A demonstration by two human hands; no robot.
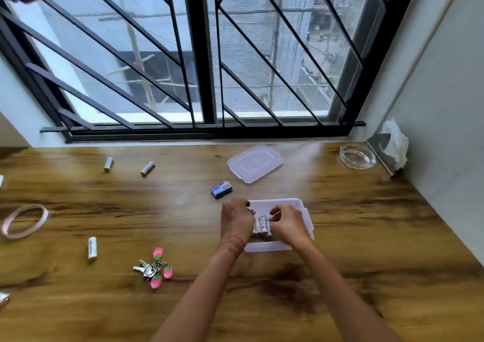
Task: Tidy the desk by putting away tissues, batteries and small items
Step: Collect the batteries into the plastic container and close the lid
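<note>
A clear plastic box (298, 205) sits on the wooden desk (366, 237) near the middle. Inside it lies a row of white batteries (262, 225). My left hand (235, 221) and my right hand (288, 224) press against the row from either side, fingers curled on the batteries. The box's lid (255, 162) lies behind it. Loose batteries rest at the far left (108, 164), beside it (147, 168) and nearer me (92, 250). A blue 9-volt battery (221, 189) lies just behind the box. Tissues (396, 142) stick out of a steel holder at the right wall.
A key bunch with pink strawberry charms (155, 268) lies front left. A roll of clear tape (25, 220) sits at the left edge. A glass ashtray (357, 156) stands back right. The barred window runs along the desk's far edge.
</note>
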